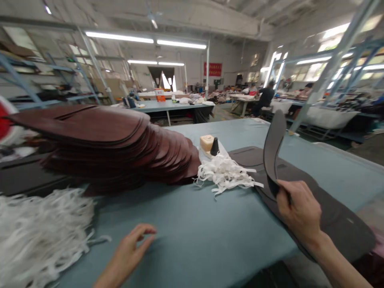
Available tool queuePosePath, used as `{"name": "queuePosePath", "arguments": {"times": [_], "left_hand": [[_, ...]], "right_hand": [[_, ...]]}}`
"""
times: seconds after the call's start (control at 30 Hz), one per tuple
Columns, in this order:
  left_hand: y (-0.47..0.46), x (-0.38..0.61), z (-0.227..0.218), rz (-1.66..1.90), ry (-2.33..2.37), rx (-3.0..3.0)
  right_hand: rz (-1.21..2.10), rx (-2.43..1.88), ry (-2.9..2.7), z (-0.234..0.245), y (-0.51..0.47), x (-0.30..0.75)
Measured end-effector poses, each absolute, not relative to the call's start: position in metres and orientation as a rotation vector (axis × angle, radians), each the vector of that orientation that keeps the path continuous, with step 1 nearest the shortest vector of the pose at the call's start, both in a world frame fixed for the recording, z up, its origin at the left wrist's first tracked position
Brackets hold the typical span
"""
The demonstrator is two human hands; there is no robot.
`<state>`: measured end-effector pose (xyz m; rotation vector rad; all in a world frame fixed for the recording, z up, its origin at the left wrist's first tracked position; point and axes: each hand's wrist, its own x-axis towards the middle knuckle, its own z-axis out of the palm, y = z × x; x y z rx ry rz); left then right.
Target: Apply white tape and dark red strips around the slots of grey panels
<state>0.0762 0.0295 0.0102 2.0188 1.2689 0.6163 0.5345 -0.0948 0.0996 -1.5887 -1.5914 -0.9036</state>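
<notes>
My right hand (298, 210) is closed on the edge of a dark grey, curved leather-like panel (273, 148), which stands up bent above similar flat panels (336, 220) lying on the table's right side. Over the bare blue-green tabletop (192, 236), my left hand (133, 248) is apart from everything, thumb and fingers spread with nothing between them. A tall stack of brown-red panels (120, 140) with rounded ends rises beyond the left hand. Between stack and grey panels lies a small heap of white strips (225, 174).
A bigger pile of white strips (39, 236) covers the near left. Behind the small heap stand a cream block (207, 142) and a black cone-shaped object (215, 147). Farther back are another table (168, 105), a metal post (333, 68) and a seated person (266, 98).
</notes>
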Motion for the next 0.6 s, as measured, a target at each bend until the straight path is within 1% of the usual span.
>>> {"name": "queuePosePath", "arguments": {"times": [0.07,0.13,0.23,0.3,0.37,0.47,0.53,0.6], "left_hand": [[0.016,0.091,0.018,0.572,1.248,1.748],[0.008,0.095,0.023,0.643,1.204,1.347],[0.002,0.077,0.023,0.738,1.092,0.822],[-0.002,0.058,0.020,0.716,1.066,0.633],[-0.005,0.041,0.017,0.707,1.072,0.550],[-0.005,0.027,0.011,0.735,1.111,0.619],[-0.005,0.020,0.009,0.704,1.223,0.795],[-0.005,0.012,0.009,0.603,1.377,1.018]], "right_hand": [[-0.737,-1.307,-1.898,0.091,-0.102,0.483],[-0.560,-1.125,-2.133,0.069,-0.110,0.441],[-0.296,-1.008,-2.363,0.026,-0.122,0.401],[-0.115,-1.004,-2.440,0.004,-0.129,0.390],[0.092,-1.070,-2.474,-0.007,-0.132,0.390],[0.377,-1.206,-2.408,-0.009,-0.121,0.403],[0.459,-1.333,-2.252,-0.009,-0.104,0.412],[0.464,-1.524,-2.083,-0.012,-0.084,0.412]]}}
